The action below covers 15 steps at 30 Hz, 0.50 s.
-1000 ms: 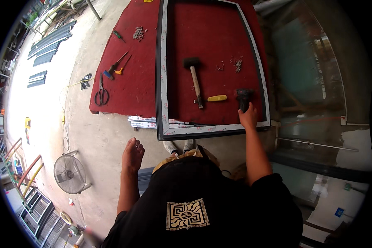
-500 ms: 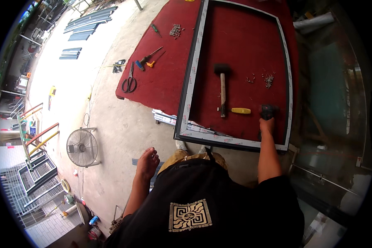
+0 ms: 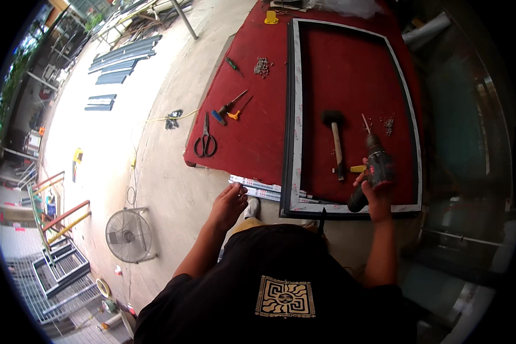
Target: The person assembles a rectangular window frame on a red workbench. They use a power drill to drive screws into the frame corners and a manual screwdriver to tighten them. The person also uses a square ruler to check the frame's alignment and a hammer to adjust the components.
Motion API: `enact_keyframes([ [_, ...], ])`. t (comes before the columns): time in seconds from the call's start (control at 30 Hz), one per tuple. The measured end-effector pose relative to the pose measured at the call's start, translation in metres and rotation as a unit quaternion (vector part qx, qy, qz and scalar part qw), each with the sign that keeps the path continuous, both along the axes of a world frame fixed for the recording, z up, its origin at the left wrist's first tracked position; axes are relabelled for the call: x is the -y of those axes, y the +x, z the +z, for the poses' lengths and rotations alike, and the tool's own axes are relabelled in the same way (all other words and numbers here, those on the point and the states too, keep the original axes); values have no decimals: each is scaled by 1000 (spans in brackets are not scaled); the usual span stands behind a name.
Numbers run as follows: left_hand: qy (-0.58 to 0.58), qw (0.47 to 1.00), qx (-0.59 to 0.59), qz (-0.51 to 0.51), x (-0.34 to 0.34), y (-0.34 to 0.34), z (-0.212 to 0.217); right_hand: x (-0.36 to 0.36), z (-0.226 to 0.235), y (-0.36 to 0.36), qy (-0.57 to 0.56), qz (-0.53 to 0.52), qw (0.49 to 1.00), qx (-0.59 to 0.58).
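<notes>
My right hand (image 3: 374, 194) grips a dark power drill (image 3: 380, 166) with a long bit pointing away from me. It is over the near right part of a rectangular frame (image 3: 297, 132) with white film on its faces. The frame lies on a red-covered table (image 3: 258, 132). Inside it are a black-headed mallet (image 3: 337, 143) with a wooden handle, a yellow handle (image 3: 358, 169) partly behind my fingers, and a pile of small screws (image 3: 389, 125). My left hand (image 3: 228, 204) is closed, fingertips together beside film-covered strips (image 3: 258, 187) at the near table edge; anything pinched there is too small to name.
Left of the frame lie scissors (image 3: 206, 144), a screwdriver (image 3: 228, 106), an orange-handled tool (image 3: 234, 115), a green screwdriver (image 3: 233, 65) and another screw pile (image 3: 261, 67). A fan (image 3: 128, 235) stands on the floor at left. Dark profiles (image 3: 120, 60) lie farther off.
My right hand has lifted the drill off the table and drawn it nearer. My left hand has moved forward to the table edge, its fingers now together. The whole view has shifted.
</notes>
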<state>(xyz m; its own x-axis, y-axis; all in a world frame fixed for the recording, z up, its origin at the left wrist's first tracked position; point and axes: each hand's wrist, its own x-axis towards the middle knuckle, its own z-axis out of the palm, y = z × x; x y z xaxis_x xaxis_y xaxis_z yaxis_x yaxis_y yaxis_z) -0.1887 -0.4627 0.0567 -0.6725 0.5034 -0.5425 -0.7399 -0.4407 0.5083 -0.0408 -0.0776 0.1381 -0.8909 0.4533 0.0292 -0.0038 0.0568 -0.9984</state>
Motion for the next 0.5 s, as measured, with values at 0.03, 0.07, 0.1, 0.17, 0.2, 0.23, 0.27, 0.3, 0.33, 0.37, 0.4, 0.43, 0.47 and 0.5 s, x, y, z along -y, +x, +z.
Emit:
enact_keyframes([
  [0.03, 40, 999, -9, -12, 1, -16, -1, 23, -4, -3, -34, -17, 999, 19],
  [0.07, 42, 999, -6, -21, 7, -30, 0, 52, -9, -4, -60, -30, 998, 7],
  [0.1, 46, 998, -19, -46, 8, -44, 9, 80, -8, -4, -91, -25, 996, 1],
  [0.17, 55, 995, -19, -75, 10, -68, 15, 128, 3, -7, -117, -13, 993, 15],
  [0.2, 53, 995, -9, -86, 12, -77, 19, 148, 8, -5, -116, -6, 993, 33],
  [0.23, 81, 992, -3, -101, 11, -87, 24, 164, 3, -4, -44, -17, 998, 34],
  [0.27, 108, 987, 5, -116, 9, -95, 28, 179, 4, 3, -48, -34, 997, 42],
  [0.3, 133, 982, 4, -132, 9, -100, 31, 196, 19, 0, 15, -7, 997, 71],
  [0.33, 145, 978, 1, -152, 9, -104, 37, 211, 34, -2, 76, 23, 992, 103],
  [0.37, 151, 975, -5, -163, 9, -105, 46, 216, 43, -4, 183, 56, 979, 68],
  [0.4, 168, 969, -10, -180, 5, -108, 47, 225, 44, -3, 181, 42, 979, 78],
  [0.43, 203, 958, -18, -200, 2, -108, 43, 234, 44, 1, 152, 38, 984, 87],
  [0.47, 204, 956, -11, -211, 3, -101, 44, 242, 44, 7, 123, 34, 987, 95],
  [0.5, 215, 953, 10, -213, 3, -95, 46, 249, 43, 12, 133, 23, 985, 103],
])
